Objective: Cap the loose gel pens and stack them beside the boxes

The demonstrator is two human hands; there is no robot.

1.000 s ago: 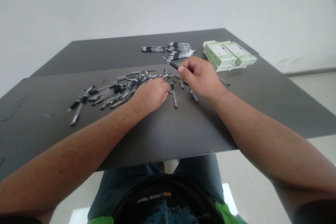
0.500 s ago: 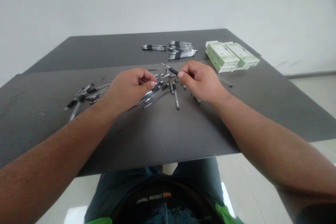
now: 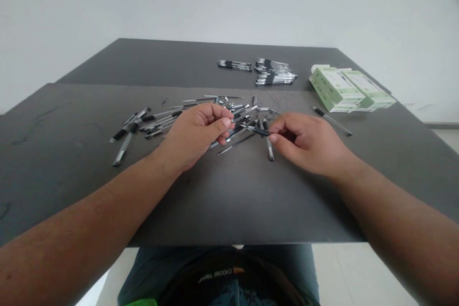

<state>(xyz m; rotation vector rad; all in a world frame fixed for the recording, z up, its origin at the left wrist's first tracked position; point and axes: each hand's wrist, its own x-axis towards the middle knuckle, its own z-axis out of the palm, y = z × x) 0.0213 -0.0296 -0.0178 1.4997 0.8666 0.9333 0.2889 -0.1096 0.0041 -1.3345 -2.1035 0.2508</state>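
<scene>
My right hand (image 3: 308, 143) pinches a pen (image 3: 257, 130) by its black grip, the metal tip pointing left. Close to that tip, the thumb and fingers of my left hand (image 3: 201, 131) press together; whatever small piece they hold is too small to name. Below and between both hands lies a loose heap of pen parts (image 3: 236, 144), with clear barrels, black grips and thin refills. One clear pen barrel (image 3: 269, 148) lies just under the held pen. More barrels (image 3: 125, 147) lie crossed to the left of my left hand.
At the back of the dark table (image 3: 229, 210) are a small row of pens (image 3: 234, 65) and a larger stack of pens (image 3: 275, 72). Green and white boxes (image 3: 337, 88) stand at the back right. A single pen barrel (image 3: 333, 121) lies in front of them.
The view has turned left, so things appear further right. My right hand has lowered the pen, which now points almost level towards my left fingers. Both hands keep their pinch.
</scene>
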